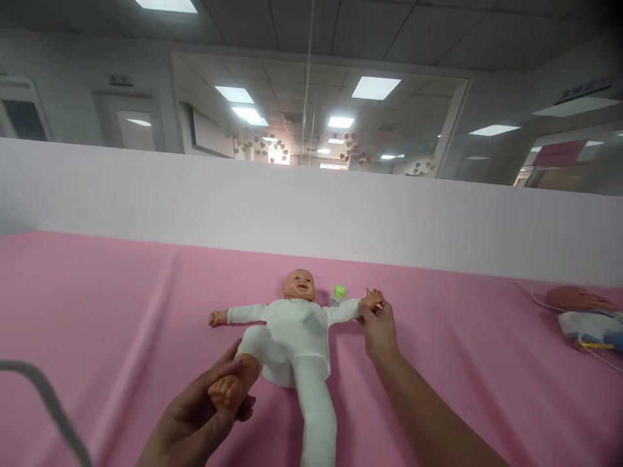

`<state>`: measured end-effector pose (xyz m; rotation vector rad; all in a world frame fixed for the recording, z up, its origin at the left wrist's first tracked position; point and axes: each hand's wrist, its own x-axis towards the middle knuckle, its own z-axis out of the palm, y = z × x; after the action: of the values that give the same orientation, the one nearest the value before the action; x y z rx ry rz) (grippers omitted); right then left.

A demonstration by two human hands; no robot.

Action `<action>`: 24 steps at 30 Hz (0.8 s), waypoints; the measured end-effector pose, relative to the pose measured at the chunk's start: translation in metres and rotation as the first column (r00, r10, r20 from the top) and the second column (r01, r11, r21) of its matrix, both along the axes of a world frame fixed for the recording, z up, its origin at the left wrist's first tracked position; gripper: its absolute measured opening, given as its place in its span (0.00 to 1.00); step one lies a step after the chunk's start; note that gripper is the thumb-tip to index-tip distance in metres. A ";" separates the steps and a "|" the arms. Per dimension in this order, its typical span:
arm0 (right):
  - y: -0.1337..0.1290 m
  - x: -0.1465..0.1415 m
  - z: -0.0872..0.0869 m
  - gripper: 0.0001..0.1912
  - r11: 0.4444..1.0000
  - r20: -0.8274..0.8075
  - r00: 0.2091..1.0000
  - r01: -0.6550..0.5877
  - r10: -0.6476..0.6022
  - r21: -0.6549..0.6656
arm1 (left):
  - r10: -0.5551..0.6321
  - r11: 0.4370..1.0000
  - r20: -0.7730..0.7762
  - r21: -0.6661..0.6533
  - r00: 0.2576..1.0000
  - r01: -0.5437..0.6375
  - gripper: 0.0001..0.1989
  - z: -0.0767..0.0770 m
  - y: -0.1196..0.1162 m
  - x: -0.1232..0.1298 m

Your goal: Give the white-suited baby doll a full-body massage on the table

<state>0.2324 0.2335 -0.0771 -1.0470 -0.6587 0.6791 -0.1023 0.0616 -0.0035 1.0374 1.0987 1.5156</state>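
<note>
A baby doll (299, 327) with a white cloth body lies on its back, head away from me. My left hand (199, 408) is closed around the doll's bare foot and lower leg, which is raised and bent at the left. With thumb and fingers, my right hand (380, 331) grips the doll's wrist on the right side. The doll's other arm stretches out to the left, and its other leg points toward me, running out of view at the bottom. Beside the doll's head stands a small clear bottle (338, 296) with a green cap, partly hidden by the doll's arm.
A pink sheet (121, 311) with folds covers the surface. Another doll (579, 308) with thin tubing lies at the far right. A low white wall (311, 207) with glass above it runs along the back. A grey curved bar (46, 395) shows at the lower left.
</note>
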 end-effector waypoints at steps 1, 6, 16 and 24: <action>-0.003 -0.004 0.005 0.37 1.000 0.056 0.998 0.010 -0.010 -0.005 | -0.036 0.999 0.008 0.009 0.999 0.036 0.24 0.003 0.004 0.002; -0.018 -0.035 0.031 0.38 0.993 0.332 0.942 -0.074 0.039 0.092 | -0.210 0.977 0.054 0.040 0.976 0.208 0.23 0.010 0.032 0.008; -0.025 -0.097 0.047 0.26 0.951 0.959 0.229 -0.294 0.166 -0.094 | -0.474 0.879 0.027 0.062 0.880 0.472 0.23 -0.019 0.072 0.017; -0.029 -0.108 0.049 0.24 0.935 0.979 0.035 -0.306 0.200 -0.180 | -0.503 0.856 -0.044 0.114 0.863 0.505 0.19 -0.024 0.076 0.024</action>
<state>0.1243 0.2045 -0.0284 -1.2482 -2.1847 0.0613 -0.0784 0.1372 -0.0276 1.3014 0.6678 1.1553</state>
